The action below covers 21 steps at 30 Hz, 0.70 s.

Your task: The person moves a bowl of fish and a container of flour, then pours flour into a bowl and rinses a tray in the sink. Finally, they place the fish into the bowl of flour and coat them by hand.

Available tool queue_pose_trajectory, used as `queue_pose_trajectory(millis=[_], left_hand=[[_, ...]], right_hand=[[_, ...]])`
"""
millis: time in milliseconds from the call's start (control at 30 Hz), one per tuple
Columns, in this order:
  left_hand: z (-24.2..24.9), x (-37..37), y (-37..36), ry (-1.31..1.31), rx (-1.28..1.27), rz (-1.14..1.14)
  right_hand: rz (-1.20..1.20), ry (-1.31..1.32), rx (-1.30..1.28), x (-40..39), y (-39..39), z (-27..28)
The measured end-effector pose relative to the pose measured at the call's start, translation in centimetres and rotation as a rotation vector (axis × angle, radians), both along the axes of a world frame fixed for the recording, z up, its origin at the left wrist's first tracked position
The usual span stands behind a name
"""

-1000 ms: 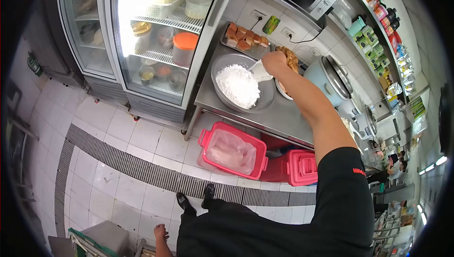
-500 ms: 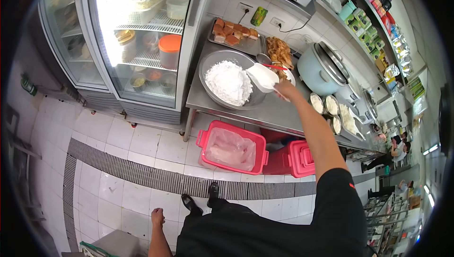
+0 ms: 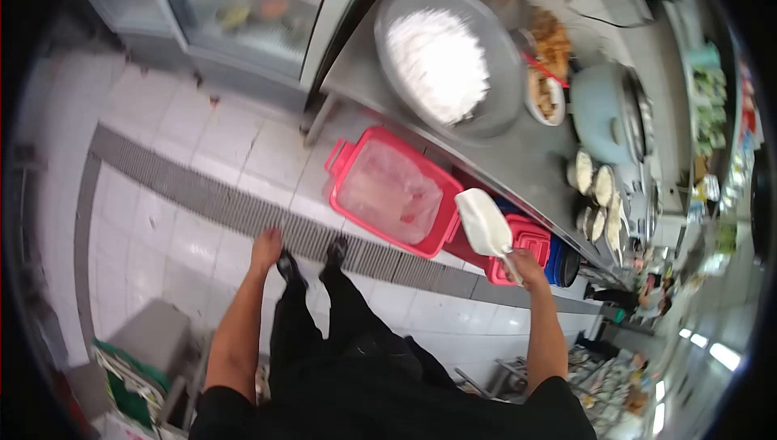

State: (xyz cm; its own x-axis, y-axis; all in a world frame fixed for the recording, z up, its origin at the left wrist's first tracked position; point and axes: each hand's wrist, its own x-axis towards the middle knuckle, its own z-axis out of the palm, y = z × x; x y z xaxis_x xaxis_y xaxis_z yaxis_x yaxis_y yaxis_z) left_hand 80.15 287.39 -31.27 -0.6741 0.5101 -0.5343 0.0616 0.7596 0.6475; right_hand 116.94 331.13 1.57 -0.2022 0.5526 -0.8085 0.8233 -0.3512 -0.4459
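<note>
My right hand (image 3: pixel 528 268) is closed round the handle of a white scoop (image 3: pixel 484 221), held out over the pink bins below the counter. Whether powder lies in the scoop I cannot make out. My left hand (image 3: pixel 267 247) hangs low over the floor near my shoes, its fingers loosely curled and nothing visible in them; it is somewhat blurred. On the steel counter a large metal bowl (image 3: pixel 508 88) holds a heap of white powder (image 3: pixel 437 63). Beneath the counter stands an uncovered pink bin (image 3: pixel 348 166) lined with a clear plastic bag (image 3: pixel 388 189).
A pink lidded bin (image 3: pixel 530 233) stands beside the uncovered one. Along the counter (image 3: pixel 405 108) are a dish of brown food (image 3: pixel 544 96), a large rice cooker (image 3: pixel 603 112) and several small containers of white food (image 3: pixel 601 185). A glass-door fridge (image 3: pixel 243 27) stands left. A floor drain grate (image 3: pixel 186 189) crosses the tiles.
My right hand has brought the scoop away from the bowl, down and back over the bins. The view has shifted and tilted. My left arm has come further into view.
</note>
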Motion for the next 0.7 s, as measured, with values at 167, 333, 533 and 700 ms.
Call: queue_pose_trajectory(millis=[167, 333, 533, 700], left_hand=[[-1.3, 1.1, 12.8, 0.045, 0.252, 0.17], [-6.3, 2.0, 21.0, 0.224, 0.405, 0.256], [-8.1, 3.0, 22.2, 0.165, 0.389, 0.251], [-10.4, 3.5, 22.8, 0.33, 0.413, 0.3]], right_hand=[[0.64, -0.347, 0.063, -5.1, 1.8, -20.9], [1.229, -0.773, 0.366, -14.9, 1.9, -39.0], [1.763, -0.962, 0.473, -17.6, 4.3, -54.4], [1.605, -0.971, 0.45, -16.5, 5.4, -62.4]])
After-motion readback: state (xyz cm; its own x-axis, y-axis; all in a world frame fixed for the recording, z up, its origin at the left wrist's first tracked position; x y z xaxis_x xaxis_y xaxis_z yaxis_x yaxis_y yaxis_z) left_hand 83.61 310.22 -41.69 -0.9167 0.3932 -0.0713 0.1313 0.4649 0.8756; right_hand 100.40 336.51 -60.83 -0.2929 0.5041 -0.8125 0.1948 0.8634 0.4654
